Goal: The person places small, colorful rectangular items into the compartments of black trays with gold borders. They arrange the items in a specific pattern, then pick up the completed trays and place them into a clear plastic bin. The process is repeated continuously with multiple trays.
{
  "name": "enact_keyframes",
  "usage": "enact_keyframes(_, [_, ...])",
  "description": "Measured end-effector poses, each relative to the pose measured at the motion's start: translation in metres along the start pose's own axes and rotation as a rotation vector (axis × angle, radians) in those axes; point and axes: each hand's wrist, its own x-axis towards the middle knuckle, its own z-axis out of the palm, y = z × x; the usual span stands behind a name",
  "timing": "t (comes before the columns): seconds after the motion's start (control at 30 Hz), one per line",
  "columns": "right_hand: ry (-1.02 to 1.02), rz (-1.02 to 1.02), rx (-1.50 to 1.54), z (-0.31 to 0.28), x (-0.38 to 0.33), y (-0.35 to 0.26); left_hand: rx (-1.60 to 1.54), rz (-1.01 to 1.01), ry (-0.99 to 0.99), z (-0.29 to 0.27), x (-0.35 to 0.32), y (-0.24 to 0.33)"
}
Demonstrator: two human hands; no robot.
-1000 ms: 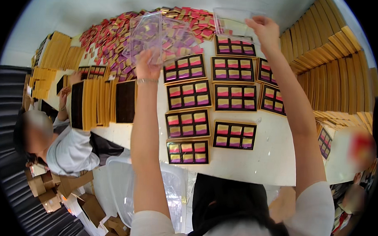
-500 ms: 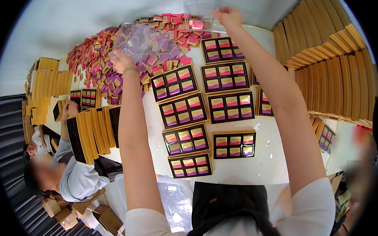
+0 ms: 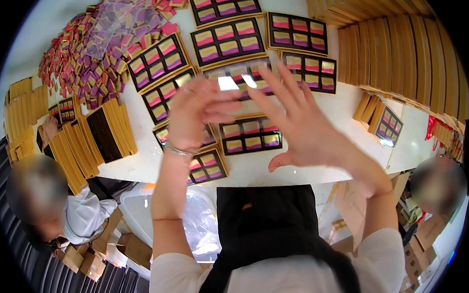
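White desk (image 3: 306, 164) carries rows of open gift boxes (image 3: 250, 135). Left hand (image 3: 197, 111) and right hand (image 3: 302, 125) hover above with fingers spread, gripping nothing; lowering them flat and square should suit best.

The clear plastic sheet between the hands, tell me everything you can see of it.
The clear, glossy plastic sheet is thin and see-through, with bright glare patches on its surface. It hangs over a gold-edged black tray of pink, yellow and purple squares, whose colours show through it. The left hand is at its near left edge and the right hand spreads at its right edge; whether either grips it cannot be told.
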Motion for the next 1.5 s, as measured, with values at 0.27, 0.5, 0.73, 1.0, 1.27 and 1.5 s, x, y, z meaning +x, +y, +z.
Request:
enact_keyframes(0.27, [0.269,-0.002,-0.203,0.059,-0.096,0.03,-0.13,-0.198,-0.032,0.044,-0.028,-0.093])
enact_keyframes(0.5, [-0.303,0.163,0.696,0.053,-0.143,0.079,0.62,0.458,-0.183,0.057,-0.085,-0.112])
enact_keyframes(0.73, [0.132,0.09,-0.135,0.064,-0.134,0.032,0.008,0.201,0.139,0.075,-0.086,-0.172])
enact_keyframes(1.0, [0.27,-0.04,0.107,0.145,-0.076,0.053,0.785,0.485,0.737,0.023,-0.062,-0.151])
enact_keyframes(1.27, [0.154,-0.029,-0.072,0.151,-0.043,0.043,0.875,0.361,0.673,0.014,-0.03,-0.153])
enact_keyframes(1.5, [0.111,0.164,-0.099,0.147,-0.061,0.038,0.846,0.347,0.624,0.016,-0.015,-0.172])
